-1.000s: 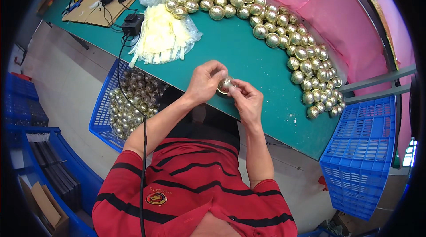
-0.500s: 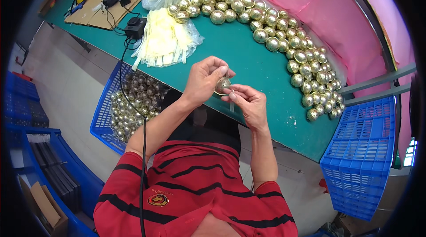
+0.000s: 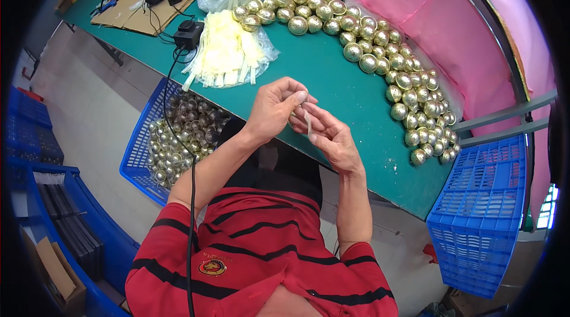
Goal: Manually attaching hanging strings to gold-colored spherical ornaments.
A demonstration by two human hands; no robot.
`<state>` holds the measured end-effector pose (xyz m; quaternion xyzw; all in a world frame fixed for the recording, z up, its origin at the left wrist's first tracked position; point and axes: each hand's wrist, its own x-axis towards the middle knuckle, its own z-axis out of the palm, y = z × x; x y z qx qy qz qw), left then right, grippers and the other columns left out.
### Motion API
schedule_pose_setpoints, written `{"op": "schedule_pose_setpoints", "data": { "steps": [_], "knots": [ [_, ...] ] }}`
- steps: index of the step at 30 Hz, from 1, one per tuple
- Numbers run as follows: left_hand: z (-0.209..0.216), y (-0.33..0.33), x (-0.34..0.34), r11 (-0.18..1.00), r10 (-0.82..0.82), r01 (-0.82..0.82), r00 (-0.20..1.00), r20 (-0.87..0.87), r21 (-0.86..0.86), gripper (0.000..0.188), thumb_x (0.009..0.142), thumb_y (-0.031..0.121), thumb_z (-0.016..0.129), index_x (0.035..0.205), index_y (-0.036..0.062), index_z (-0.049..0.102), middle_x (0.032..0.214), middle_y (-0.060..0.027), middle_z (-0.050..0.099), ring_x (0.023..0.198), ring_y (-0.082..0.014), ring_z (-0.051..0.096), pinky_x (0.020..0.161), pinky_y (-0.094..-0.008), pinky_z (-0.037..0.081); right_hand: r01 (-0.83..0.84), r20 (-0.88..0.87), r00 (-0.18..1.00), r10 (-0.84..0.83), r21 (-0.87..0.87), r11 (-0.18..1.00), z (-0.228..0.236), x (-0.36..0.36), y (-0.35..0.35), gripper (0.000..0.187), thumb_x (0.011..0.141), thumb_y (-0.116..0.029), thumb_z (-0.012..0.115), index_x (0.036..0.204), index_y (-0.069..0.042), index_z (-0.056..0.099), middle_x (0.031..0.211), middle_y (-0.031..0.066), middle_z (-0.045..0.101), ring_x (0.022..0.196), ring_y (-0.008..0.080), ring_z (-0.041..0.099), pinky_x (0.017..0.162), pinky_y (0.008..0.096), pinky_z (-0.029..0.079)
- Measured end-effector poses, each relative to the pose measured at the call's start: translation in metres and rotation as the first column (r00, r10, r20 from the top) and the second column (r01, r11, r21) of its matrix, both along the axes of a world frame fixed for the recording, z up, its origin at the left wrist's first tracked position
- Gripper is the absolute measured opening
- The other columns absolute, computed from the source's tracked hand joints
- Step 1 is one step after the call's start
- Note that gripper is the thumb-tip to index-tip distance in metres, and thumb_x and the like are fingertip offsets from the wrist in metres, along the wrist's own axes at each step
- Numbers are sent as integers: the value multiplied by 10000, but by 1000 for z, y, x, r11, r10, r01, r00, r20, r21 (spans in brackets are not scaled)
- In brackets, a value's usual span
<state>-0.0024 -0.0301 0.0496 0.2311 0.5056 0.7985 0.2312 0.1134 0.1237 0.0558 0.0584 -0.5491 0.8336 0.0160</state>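
Above the near edge of the green table, my left hand (image 3: 276, 108) pinches the upper end of a thin translucent whitish strip (image 3: 308, 122). My right hand (image 3: 333, 139) is close beside it, fingers curled behind the strip and thumb near its lower end. Whether the right fingers grip the strip or something else behind it is hidden. No gold ball shows between the hands. Several shiny gold balls (image 3: 368, 64) lie in a long curved band across the back and right of the table. Pale yellow strips (image 3: 228, 49) lie in a pile on clear plastic, left of my hands.
Below the table's front edge stands a blue basket (image 3: 138, 149) of gold balls. A black cable (image 3: 193, 216) runs down from a small black device (image 3: 189, 34). Cardboard (image 3: 133, 8) covers the far left. Blue crates (image 3: 475, 210) are stacked at the right.
The gold ball that was between my hands is out of sight. My right hand has turned, its fingers now reaching up to my left fingertips. The view has shifted slightly.
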Motion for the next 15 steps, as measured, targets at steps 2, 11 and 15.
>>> {"op": "schedule_pose_setpoints", "data": {
  "steps": [2, 11, 15],
  "knots": [
    [-2, -1, -2, 1000, -1, 1, 1000, -7, -4, 108, 1048, 82, 607, 1075, -12, 654, 1039, -141, 757, 861, -114, 702, 772, -260, 587, -2, 2, 1000, 2, 79, 997, -6, -1, 5, 508, 984, 43, 613, 1467, 112, 472, 1441, 228, 584, 1329, 319, 595, 1110, 403, 500],
    [-6, -4, 1, 1000, 13, -13, 999, -29, -1, 112, 1048, 79, 606, 1087, -13, 658, 1045, -137, 757, 930, -128, 701, 824, -283, 582, 218, -19, 976, -218, 99, 971, -23, -6, -12, 287, 1012, -37, 646, 1271, 87, 659, 1172, 186, 732, 1076, 276, 728, 952, 366, 587],
    [-8, -5, 1, 1000, -1, 1, 1000, -9, 7, 115, 1046, 83, 610, 1089, -12, 658, 1047, -135, 758, 929, -128, 700, 820, -285, 580, 323, -6, 946, -323, 71, 944, -29, -5, -22, 216, 1009, -79, 680, 1155, 76, 719, 1059, 170, 758, 915, 231, 752, 820, 324, 608]
  ]
}}
